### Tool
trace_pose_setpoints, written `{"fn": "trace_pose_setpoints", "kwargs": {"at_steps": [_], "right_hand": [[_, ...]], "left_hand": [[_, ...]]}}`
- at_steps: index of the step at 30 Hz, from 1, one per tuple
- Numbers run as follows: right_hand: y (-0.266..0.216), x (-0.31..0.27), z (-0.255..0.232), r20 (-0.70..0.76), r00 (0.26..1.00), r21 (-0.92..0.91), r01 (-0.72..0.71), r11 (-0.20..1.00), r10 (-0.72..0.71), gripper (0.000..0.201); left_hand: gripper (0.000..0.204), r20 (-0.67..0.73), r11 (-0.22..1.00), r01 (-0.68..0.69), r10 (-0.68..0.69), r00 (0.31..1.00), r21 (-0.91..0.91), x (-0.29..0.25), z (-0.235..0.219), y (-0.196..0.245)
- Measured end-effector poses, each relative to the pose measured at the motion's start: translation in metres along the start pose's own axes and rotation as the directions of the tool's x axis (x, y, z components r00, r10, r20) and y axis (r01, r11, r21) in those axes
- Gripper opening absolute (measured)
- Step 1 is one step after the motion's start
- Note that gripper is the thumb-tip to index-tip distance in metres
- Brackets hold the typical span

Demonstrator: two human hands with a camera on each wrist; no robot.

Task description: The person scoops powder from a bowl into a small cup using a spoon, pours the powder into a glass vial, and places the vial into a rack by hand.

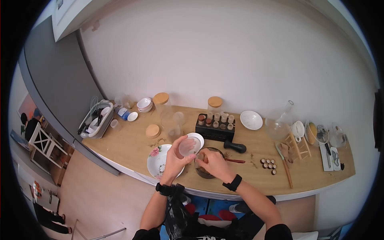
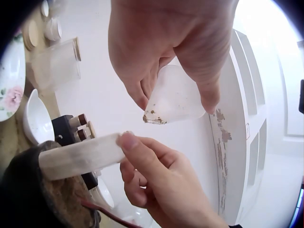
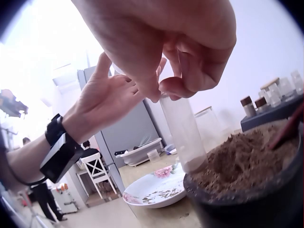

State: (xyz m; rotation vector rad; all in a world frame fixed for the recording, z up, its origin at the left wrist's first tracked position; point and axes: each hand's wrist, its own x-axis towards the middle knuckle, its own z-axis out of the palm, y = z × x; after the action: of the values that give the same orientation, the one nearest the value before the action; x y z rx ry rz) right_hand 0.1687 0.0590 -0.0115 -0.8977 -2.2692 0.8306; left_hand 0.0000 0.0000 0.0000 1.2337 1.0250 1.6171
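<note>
My left hand [image 1: 175,161] holds a clear plastic cup [image 2: 173,97] tilted, with a few brown crumbs near its rim. My right hand [image 1: 216,163] pinches the upper end of a clear glass tube [image 3: 183,133] between thumb and fingers. The tube's lower end is at the rim of a dark bowl [image 3: 237,209] filled with brown powdery soil [image 3: 242,164]. A dark red handle [image 1: 235,161] sticks out of the soil. A floral plate [image 1: 154,166] with dark flakes sits left of the bowl, and a small white dish [image 1: 199,137] lies behind it.
Behind the bowl stands a black rack [image 1: 214,133] of small vials, with a black-handled tool [image 1: 235,147] before it. Several corks [image 1: 268,165] and a wooden-handled spatula [image 1: 287,172] lie right. Wooden-lidded jars [image 1: 162,105] and a dish basin [image 1: 98,124] stand at the back left.
</note>
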Motion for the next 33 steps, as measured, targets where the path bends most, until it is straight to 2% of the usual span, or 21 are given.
{"fn": "trace_pose_setpoints", "kwargs": {"at_steps": [1,2,4,5,7,14,17,19,23,25,26,29,31,33], "right_hand": [[0.002,-0.004,0.003,-0.046,0.998,0.069,-0.034,0.997,0.037,0.033],[0.003,-0.006,0.004,-0.05,0.998,0.069,-0.04,0.997,0.043,0.033],[0.003,-0.01,0.008,-0.039,0.986,0.117,-0.155,0.981,0.16,0.033],[0.007,-0.01,0.011,-0.037,0.986,0.117,-0.158,0.981,0.163,0.033],[0.013,-0.01,0.017,-0.124,0.991,0.179,-0.035,0.983,0.058,0.031],[0.013,-0.01,0.022,-0.139,0.985,0.172,-0.076,0.982,0.1,0.029],[0.018,-0.009,0.029,-0.195,0.978,0.204,-0.036,0.978,0.077,0.031],[0.021,-0.008,0.033,-0.303,0.953,0.192,0.068,0.979,-0.007,0.032],[0.018,-0.012,0.028,-0.243,0.967,0.261,-0.016,0.965,0.082,0.032],[0.015,-0.016,0.019,-0.104,0.981,0.183,-0.143,0.973,0.164,0.032],[0.013,-0.018,0.014,-0.102,0.981,0.182,-0.146,0.972,0.166,0.032],[0.017,-0.031,-0.008,-0.188,0.963,0.183,-0.161,0.97,0.195,0.035],[0.025,-0.042,-0.026,-0.328,0.919,0.302,-0.117,0.946,0.218,0.037],[0.037,-0.053,-0.051,-0.404,0.868,0.322,-0.162,0.933,0.29,0.037]], "left_hand": [[0.074,0.021,1.0,0.0,0.0,1.0,-0.015,-0.001,0.005,-0.003],[0.074,0.027,1.0,0.004,-0.004,1.0,-0.017,0.0,0.008,-0.008],[0.081,0.069,1.0,-0.011,0.012,0.998,-0.024,0.0,0.013,-0.016],[0.081,0.067,1.0,-0.007,0.009,0.998,-0.025,-0.001,0.014,-0.019],[0.082,0.1,0.998,-0.004,-0.003,0.995,0.07,0.001,0.016,-0.019],[0.08,0.094,0.985,-0.078,0.064,0.994,0.154,-0.001,0.018,-0.026],[0.08,0.066,0.982,-0.076,0.066,0.996,0.172,-0.003,0.022,-0.026],[0.079,0.047,0.959,-0.107,0.098,0.994,0.261,-0.004,0.023,-0.03],[0.078,0.074,0.964,-0.075,0.058,0.996,0.256,-0.004,0.022,-0.029],[0.077,0.053,0.989,-0.055,0.049,0.997,0.134,-0.006,0.023,-0.031],[0.077,0.052,0.99,-0.053,0.047,0.998,0.132,-0.006,0.022,-0.032],[0.076,0.058,0.981,-0.083,0.074,0.996,0.173,-0.007,0.02,-0.035],[0.075,0.049,0.958,-0.125,0.116,0.992,0.257,-0.006,0.021,-0.033],[0.075,0.051,0.957,-0.113,0.103,0.993,0.269,-0.006,0.022,-0.03]]}}
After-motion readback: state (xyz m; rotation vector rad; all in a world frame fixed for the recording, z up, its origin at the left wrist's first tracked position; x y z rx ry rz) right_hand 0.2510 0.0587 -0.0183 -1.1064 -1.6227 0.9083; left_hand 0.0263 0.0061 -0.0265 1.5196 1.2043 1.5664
